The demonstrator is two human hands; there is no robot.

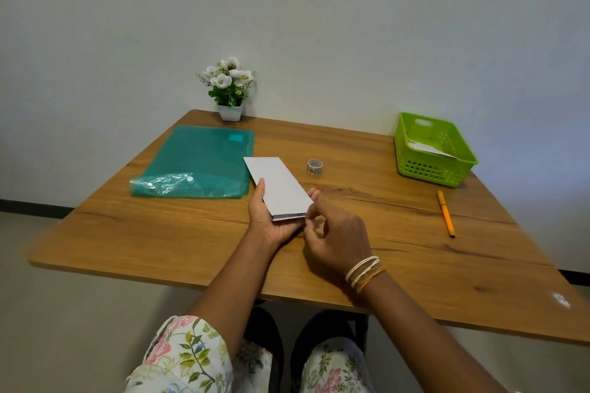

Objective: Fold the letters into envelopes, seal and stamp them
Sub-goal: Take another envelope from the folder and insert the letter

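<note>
resting in left hand (271, 217) palm, folded letter (278, 188); right hand (335, 237) pinches near corner.

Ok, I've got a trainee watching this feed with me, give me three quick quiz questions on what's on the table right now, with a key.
1. True or false: the pen lies inside the basket.
2. Which hand holds the folded paper from underneath, with the thumb on its left edge? A) left B) right
3. Fill in: the tape roll stands on the table between the paper and the ____.

Key
1. False: the pen lies on the table, nearer the person than the basket.
2. A: the left hand holds it; the right hand pinches its near right corner.
3. basket
</note>
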